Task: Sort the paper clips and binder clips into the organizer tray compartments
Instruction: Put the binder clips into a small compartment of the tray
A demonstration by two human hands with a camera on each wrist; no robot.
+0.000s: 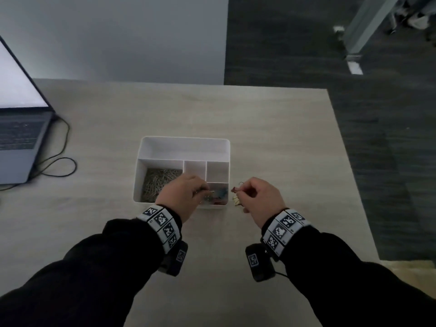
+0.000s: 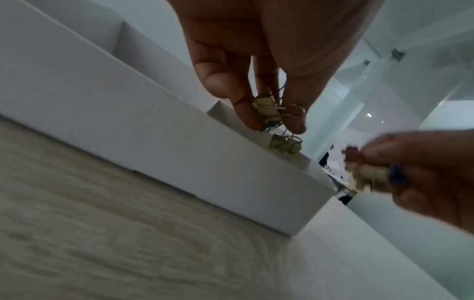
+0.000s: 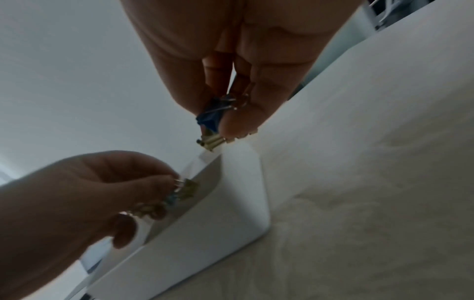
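A white organizer tray [image 1: 184, 141] sits mid-table. Its front left compartment holds a heap of silver paper clips [image 1: 160, 182]; the front right one holds coloured binder clips [image 1: 218, 197]. My left hand [image 1: 186, 192] hovers over that compartment and pinches gold binder clips [image 2: 265, 109], with another gold clip [image 2: 284, 144] hanging just below the fingers at the tray rim. My right hand [image 1: 257, 197] is just right of the tray and pinches a bunch of binder clips [image 3: 211, 125], blue, gold and red.
An open laptop [image 1: 21, 128] with a looped black cable [image 1: 59, 161] stands at the left edge of the table. The table's right edge [image 1: 349, 161] drops to dark floor. The tray's back and two small middle compartments [image 1: 205, 171] show only white.
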